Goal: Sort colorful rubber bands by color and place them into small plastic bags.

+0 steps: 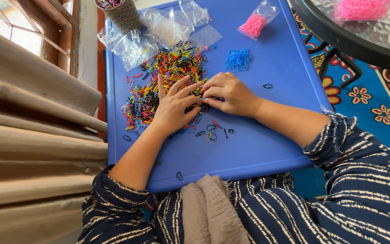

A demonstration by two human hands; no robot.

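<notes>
Bands [165,83] lie heaped under and beyond both hands on the blue tray [267,149]; left hand [174,108] rests flat and open, right hand [229,92] curls, fingertips pinching at the heap's near edge.

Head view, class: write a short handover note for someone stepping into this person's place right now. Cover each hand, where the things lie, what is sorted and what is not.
Left hand: flat, fingers spread on the mixed pile of small coloured bands; holds nothing that shows.
Right hand: fingers curled at the pile's right edge; whether they pinch a band cannot be told.
Blue board on the lap carries everything.
Done: a small heap of blue bands lies apart; a bag of pink bands sits at the far edge.
Left: the mixed pile, plus stray bands nearer the body. Empty clear bags wait at the far left.
</notes>
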